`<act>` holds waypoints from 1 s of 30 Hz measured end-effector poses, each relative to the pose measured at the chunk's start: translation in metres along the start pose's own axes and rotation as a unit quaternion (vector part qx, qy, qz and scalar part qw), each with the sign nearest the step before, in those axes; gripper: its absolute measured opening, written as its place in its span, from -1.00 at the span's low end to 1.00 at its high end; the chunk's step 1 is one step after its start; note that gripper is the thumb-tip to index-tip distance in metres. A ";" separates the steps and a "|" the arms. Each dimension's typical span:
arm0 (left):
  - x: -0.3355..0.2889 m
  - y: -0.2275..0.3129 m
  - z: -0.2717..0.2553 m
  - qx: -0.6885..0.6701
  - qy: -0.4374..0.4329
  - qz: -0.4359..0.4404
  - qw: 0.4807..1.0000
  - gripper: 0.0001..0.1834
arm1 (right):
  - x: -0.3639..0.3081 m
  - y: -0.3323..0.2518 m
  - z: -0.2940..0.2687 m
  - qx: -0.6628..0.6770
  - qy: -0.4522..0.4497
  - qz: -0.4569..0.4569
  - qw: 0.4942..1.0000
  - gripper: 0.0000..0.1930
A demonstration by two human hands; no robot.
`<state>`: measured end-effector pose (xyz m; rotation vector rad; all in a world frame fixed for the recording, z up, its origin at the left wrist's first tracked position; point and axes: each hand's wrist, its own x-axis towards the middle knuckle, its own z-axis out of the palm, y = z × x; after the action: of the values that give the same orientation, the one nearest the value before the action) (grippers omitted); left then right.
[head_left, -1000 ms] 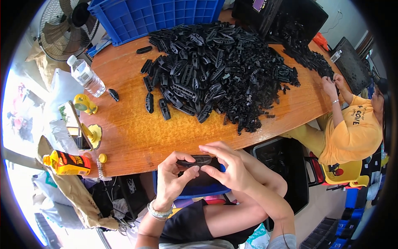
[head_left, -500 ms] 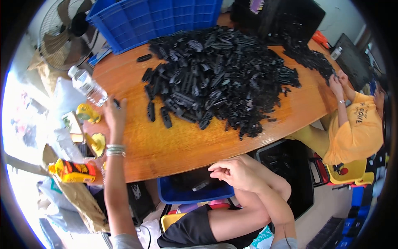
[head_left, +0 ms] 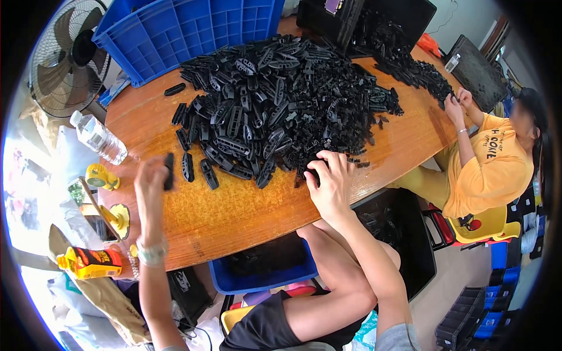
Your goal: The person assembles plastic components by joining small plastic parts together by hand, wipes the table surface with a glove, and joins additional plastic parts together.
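On the left side of the table, my left hand is closed, its thumb and fingers pinching a narrow black plastic part a little above the wood. At the front edge of the heap my right hand reaches in with bent fingers. Dark small pieces show between its thumb and fingers, but what it grips cannot be made out. Between and beyond my hands spreads the heap of black plastic parts: longer slotted shells lie on its left, small pieces on its right.
A blue crate stands behind the heap. Along the left edge are a water bottle, a yellow tape dispenser and an orange-yellow bottle. A blue bin sits below the front edge. A co-worker in yellow handles parts at right.
My right hand has moved from above my lap up to the heap's front edge. My left hand has lifted the black part and drawn nearer. A pale piece over the blue bin no longer shows.
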<state>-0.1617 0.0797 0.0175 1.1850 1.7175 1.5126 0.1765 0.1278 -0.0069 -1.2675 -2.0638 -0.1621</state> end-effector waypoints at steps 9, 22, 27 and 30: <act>-0.122 0.038 0.046 -0.244 -0.125 -0.160 0.948 -0.68 | 0.001 -0.015 -0.007 0.107 0.075 -0.044 0.990 -0.78; -0.157 0.049 0.093 -0.256 -0.097 -0.132 0.953 -0.73 | -0.040 -0.084 -0.050 0.635 -0.175 0.312 0.685 -0.82; -0.156 0.064 0.090 -0.275 -0.182 -0.189 0.925 -0.55 | -0.041 -0.075 -0.051 0.587 -0.153 0.291 0.740 -0.89; -0.156 0.054 0.088 -0.275 -0.192 -0.199 0.921 -0.57 | -0.041 -0.078 -0.053 0.604 -0.233 0.299 0.701 -0.94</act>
<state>-0.0021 -0.0166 0.0296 0.7176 1.0810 1.2783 0.1497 0.0343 0.0266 -0.9840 -1.3604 1.6799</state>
